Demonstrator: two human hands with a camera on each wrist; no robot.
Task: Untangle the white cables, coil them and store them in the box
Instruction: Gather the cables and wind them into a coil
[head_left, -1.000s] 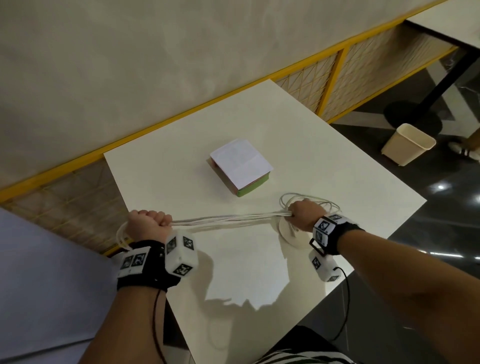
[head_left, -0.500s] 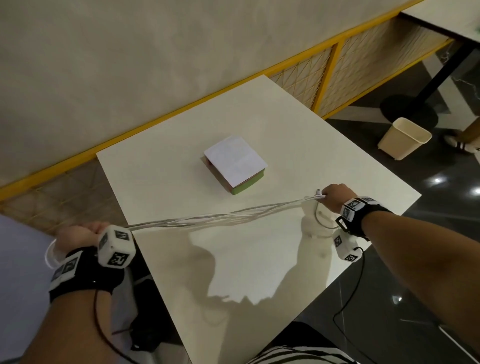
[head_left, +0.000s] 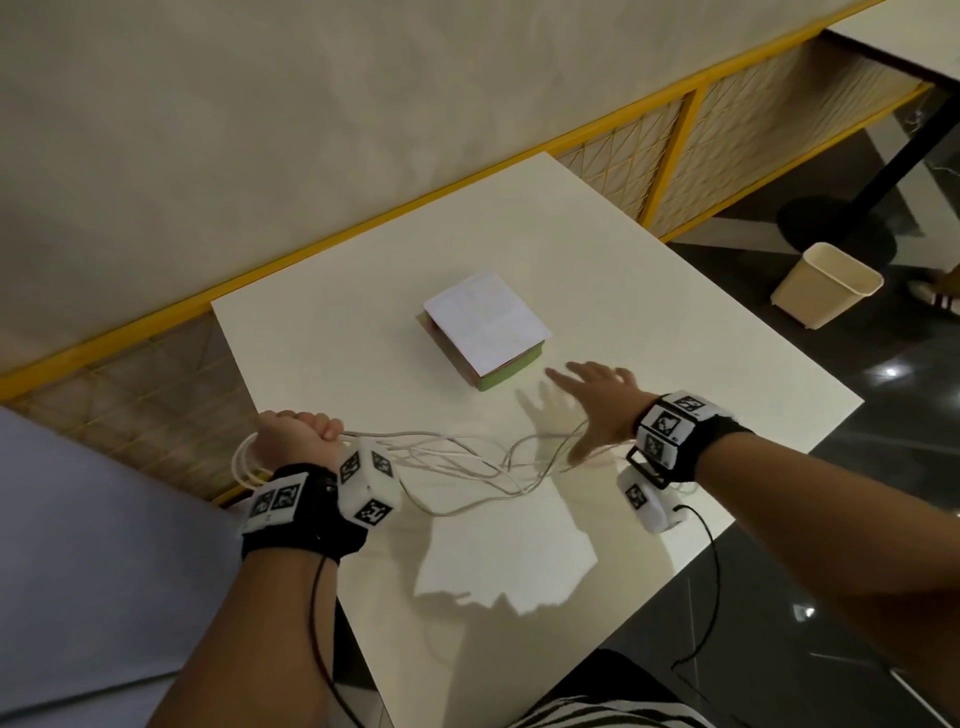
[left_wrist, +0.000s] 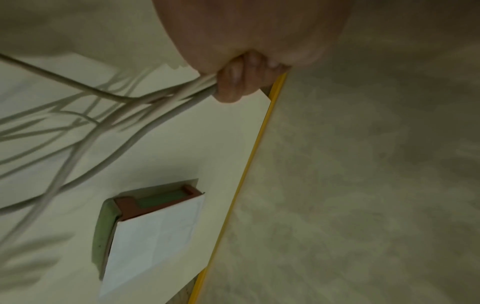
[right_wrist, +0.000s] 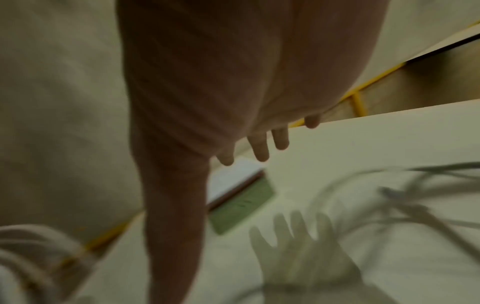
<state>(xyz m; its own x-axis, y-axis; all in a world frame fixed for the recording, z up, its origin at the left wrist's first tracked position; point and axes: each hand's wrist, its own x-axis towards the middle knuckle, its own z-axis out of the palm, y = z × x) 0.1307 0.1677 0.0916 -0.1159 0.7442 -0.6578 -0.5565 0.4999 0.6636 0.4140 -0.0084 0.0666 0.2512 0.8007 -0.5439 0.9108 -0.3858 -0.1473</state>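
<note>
progress: roughly mid-task, judging by the layout. A few loops of the white cables (head_left: 457, 457) are gathered at the left hand (head_left: 293, 439), but the rest is loose and crossing over itself, so untangling isn't finished imo. Nothing has been stored yet.

left to do: strands to be separated, remaining length coiled up, bundle put in the box (head_left: 485, 327), which prob has to be opened first.

cables, where: near-left part of the surface (head_left: 649, 270), spread btw the two hands, well apart from the box. Some loops hang off the near-left edge behind the left wrist.

cables, axis: long axis runs left-right across the surface, pinched into one bundle at the left end and fanned out into slack curves toward the right. The right end sags and curls under the right hand (head_left: 602, 400).

left hand: clenched into a fist around the bundle. In the left wrist view the fingers (left_wrist: 233, 82) are seen wrapped over several strands.

right hand: released, fingers (right_wrist: 259, 148) spread and straight, nothing held. It's hovering over the surface btw the cable ends and the box; contact w/ the cables can't be told.

box: mid-surface, far side of the cables, white lid flap on top, green and reddish sides visible. Looks closed or nearly so.
</note>
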